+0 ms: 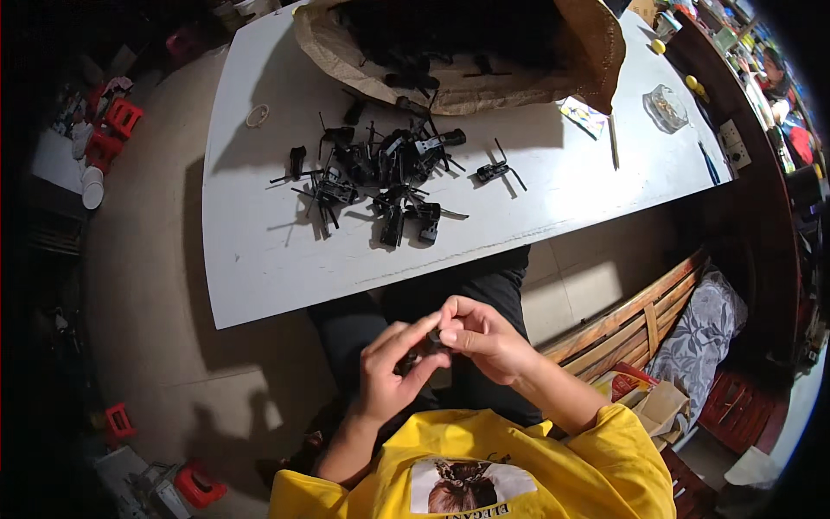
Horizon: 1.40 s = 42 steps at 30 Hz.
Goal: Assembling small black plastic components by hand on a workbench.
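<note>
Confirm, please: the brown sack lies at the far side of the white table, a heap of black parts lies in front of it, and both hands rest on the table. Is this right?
Not quite: the head view shows the left hand and right hand off the white table, on the person's side of its near edge, holding a small dark piece. The rest holds.

Home-like workroom — black parts (393, 160) on table (285, 272), wooden bench (650, 324), red stools (124, 116)
</note>
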{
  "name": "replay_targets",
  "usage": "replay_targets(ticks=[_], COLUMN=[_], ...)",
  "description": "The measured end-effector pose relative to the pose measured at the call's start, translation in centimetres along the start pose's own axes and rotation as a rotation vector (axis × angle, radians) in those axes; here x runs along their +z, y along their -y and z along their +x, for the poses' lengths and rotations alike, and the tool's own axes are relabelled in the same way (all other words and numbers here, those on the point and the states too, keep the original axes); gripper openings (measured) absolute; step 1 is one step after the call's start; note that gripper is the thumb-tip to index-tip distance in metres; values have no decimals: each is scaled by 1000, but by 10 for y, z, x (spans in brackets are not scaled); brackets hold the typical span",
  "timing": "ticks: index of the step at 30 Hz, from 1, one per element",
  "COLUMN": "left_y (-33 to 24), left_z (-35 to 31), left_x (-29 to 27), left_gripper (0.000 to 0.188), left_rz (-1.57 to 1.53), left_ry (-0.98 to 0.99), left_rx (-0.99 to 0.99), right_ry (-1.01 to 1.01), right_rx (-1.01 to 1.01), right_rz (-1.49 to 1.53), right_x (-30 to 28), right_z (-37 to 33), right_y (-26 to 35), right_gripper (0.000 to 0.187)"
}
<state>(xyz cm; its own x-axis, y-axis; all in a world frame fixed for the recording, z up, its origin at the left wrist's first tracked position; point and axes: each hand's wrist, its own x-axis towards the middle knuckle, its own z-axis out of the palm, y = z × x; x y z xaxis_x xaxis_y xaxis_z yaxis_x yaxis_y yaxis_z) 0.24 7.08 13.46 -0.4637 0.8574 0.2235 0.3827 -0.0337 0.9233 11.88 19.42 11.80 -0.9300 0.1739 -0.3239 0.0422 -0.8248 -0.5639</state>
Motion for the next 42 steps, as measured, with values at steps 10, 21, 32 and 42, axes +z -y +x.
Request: replay_targets(ticks=[10,21,32,42], left_y=[3,17,32,40], left_z=[6,15,-4,-11], left_x=[1,-18,-1,8], left_gripper=[23,21,29,16], left_rz=[95,-316,-1038,-1084], left_ry=[-87,574,72,-30], left_rx=[247,302,-392,-554], right_ry=[66,597,-321,-413], right_rx=[-127,24,-962,-812], right_rz=[35,-746,-1950,-1907], right_x=[3,-4,-14,-40], right_z=[-2,-27,31,26], right_y=[-12,3,88,87], right_gripper=[27,28,32,37])
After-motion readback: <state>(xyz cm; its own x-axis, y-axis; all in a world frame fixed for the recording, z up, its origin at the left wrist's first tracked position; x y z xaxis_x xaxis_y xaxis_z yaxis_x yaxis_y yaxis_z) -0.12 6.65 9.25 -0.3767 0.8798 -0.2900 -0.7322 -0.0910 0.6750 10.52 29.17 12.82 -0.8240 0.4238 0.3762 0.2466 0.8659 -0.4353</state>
